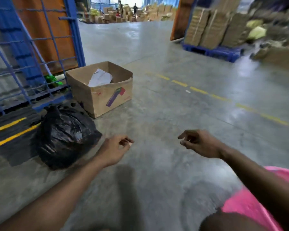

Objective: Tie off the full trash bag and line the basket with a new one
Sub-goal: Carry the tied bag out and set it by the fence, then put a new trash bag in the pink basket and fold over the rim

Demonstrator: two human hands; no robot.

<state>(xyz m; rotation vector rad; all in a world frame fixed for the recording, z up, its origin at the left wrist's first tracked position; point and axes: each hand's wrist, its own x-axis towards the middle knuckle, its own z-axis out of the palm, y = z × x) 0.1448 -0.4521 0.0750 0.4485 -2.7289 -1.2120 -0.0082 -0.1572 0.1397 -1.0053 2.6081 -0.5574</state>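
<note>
Black bag (63, 137) sits bunched at the top on the concrete floor (157, 180), just left of the left hand (114, 150), below a cardboard box (103, 90). Both hands empty, fingers loosely curled; right hand (199, 143) well apart. Pink basket (250, 207) bottom right.

A glossy concrete floor (157, 114) with dashed yellow lines (198, 90) runs between blue racking (23, 47) and stacked cardboard (210, 27).

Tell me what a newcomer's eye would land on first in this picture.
The bulging black trash bag on the concrete floor at lower left, in front of an open cardboard box with crumpled paper inside. Then both bare hands, left and right, held empty over the floor, and a pink basket at bottom right.
</note>
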